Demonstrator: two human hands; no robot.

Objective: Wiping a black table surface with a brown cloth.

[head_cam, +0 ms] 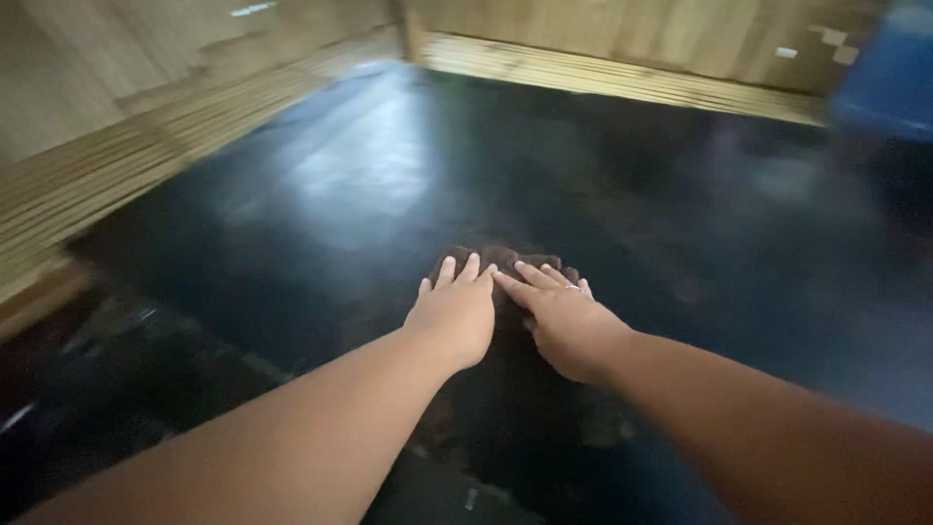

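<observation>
Left hand (455,313), right hand (569,321) flat, fingers spread, side by side, pressing crumpled dark brown cloth (503,261) on glossy black floor (321,185); blurred blue box (889,78) far right.

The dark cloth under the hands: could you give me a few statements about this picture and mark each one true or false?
1. Both hands lie flat on the dark brown cloth. True.
2. The left hand holds a spray bottle. False: it holds nothing and presses palm down on the cloth.
3. The right hand wears a ring. True.
4. The cloth lies on a white tiled floor. False: it lies on a glossy black surface.
5. The hands are far apart. False: their fingertips meet over the cloth.
6. Wooden walls border the black surface. True.
</observation>
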